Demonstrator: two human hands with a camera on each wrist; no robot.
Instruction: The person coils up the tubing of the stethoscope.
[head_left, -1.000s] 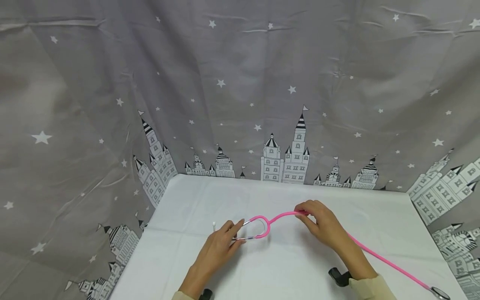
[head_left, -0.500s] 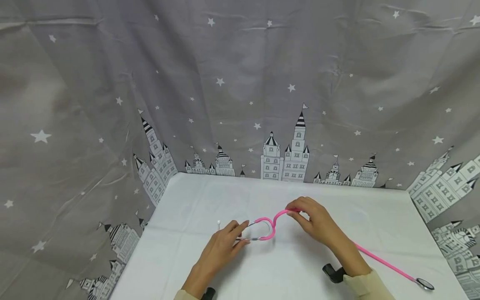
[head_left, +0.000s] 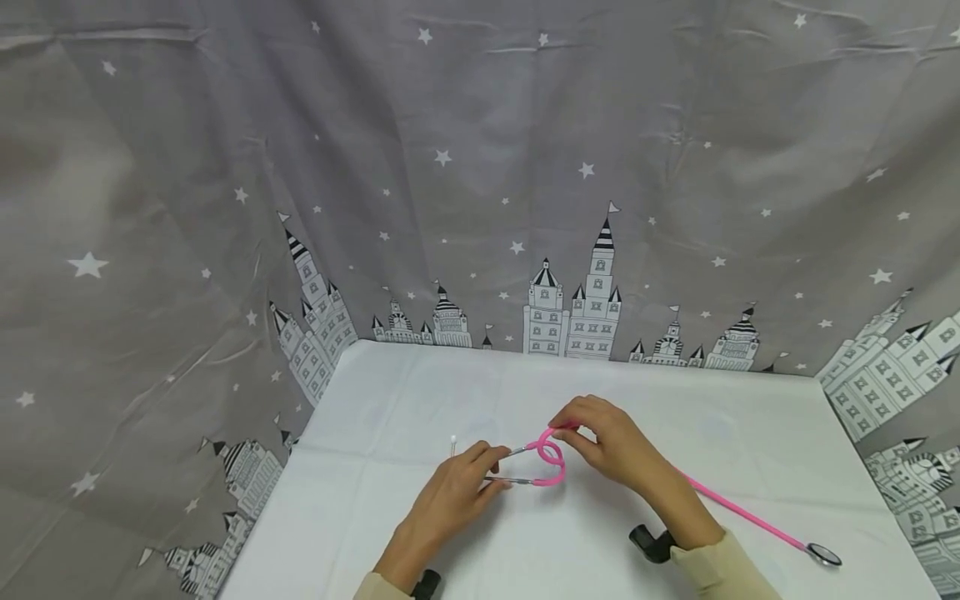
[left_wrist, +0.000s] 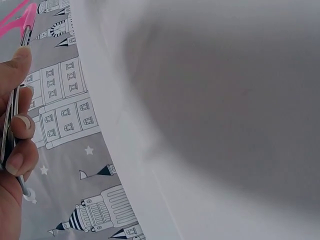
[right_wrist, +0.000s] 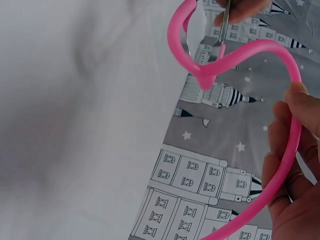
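Note:
A pink stethoscope (head_left: 738, 506) is held between my two hands over the white surface. My left hand (head_left: 457, 493) grips its metal ear tubes (head_left: 517, 481); one white ear tip (head_left: 453, 439) sticks up behind the fingers. In the left wrist view, fingers and thumb (left_wrist: 21, 62) close round the metal tubes. Pinching the pink tubing a short way from the fork, my right hand (head_left: 615, 446) bends it into a small loop (head_left: 551, 454). The right wrist view shows the tubing (right_wrist: 287, 165) running between thumb and fingers. The round chest piece (head_left: 823, 554) lies at the right on the surface.
A white cloth (head_left: 405, 392) covers the table. Behind and beside it hangs a grey curtain (head_left: 480, 183) printed with stars and castles. A black strap piece (head_left: 651, 543) sits by my right wrist, and another (head_left: 427, 585) by my left.
My right hand has moved left toward my left hand, curling the tubing into a loop by the fork. The chest piece has slid left, and my left hand has shifted slightly right.

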